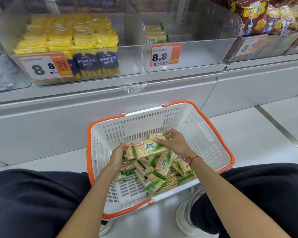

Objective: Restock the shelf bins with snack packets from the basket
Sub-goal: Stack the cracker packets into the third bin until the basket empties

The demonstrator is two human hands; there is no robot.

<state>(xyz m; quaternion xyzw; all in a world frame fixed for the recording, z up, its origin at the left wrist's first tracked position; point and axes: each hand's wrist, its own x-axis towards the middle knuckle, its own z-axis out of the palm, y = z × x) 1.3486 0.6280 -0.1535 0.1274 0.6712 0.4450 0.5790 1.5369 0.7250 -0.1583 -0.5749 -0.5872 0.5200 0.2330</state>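
A white basket with an orange rim (212, 134) sits on the floor between my knees. Several green-and-cream cracker packets (159, 176) lie loose in it. My left hand (118, 158) and my right hand (175, 143) are both inside the basket, gripping opposite ends of a small stack of cracker packets (149, 148) just above the pile. The clear middle shelf bin (196, 55) holds only a few of the same cracker packets (156, 36) at its back left.
The left clear bin (131, 69) is packed with yellow-and-purple snack packets (86, 48). Brown snack bags (268, 14) fill the bin at the upper right. Orange price tags reading 8.8 (165, 54) hang on the bin fronts. My shoes (186, 219) flank the basket.
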